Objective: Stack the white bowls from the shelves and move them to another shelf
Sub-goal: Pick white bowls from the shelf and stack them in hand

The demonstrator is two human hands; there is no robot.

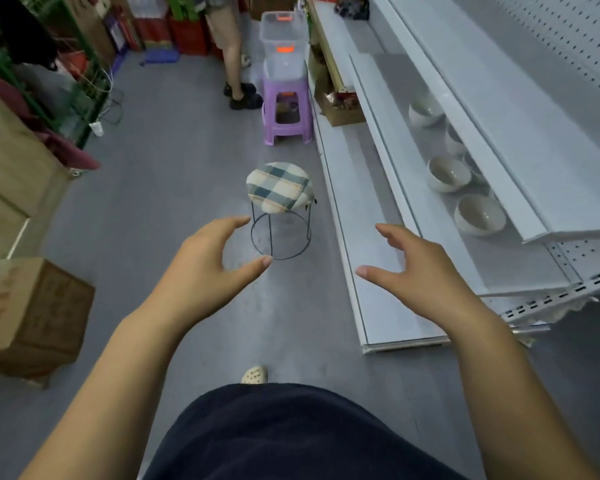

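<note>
Hovering hands: left hand (201, 268) and right hand (416, 275) are held out over the floor, fingers spread and loosely curved, holding nothing.
Nearest bowl: a white bowl (479, 214) sits upright on the middle shelf (499, 268), ahead and to the right of the right hand, apart from it.
Bowl row: further white bowls (448, 174) run away along that shelf, partly tucked beneath the upper shelf (499, 140); none stacked yet.
Nearer hand: the right, I'd judge; the reach goes rightward and forward, under the overhang.
Aisle: checked stool (278, 187), then a purple stool (286, 109) carrying clear bins (284, 39).
</note>
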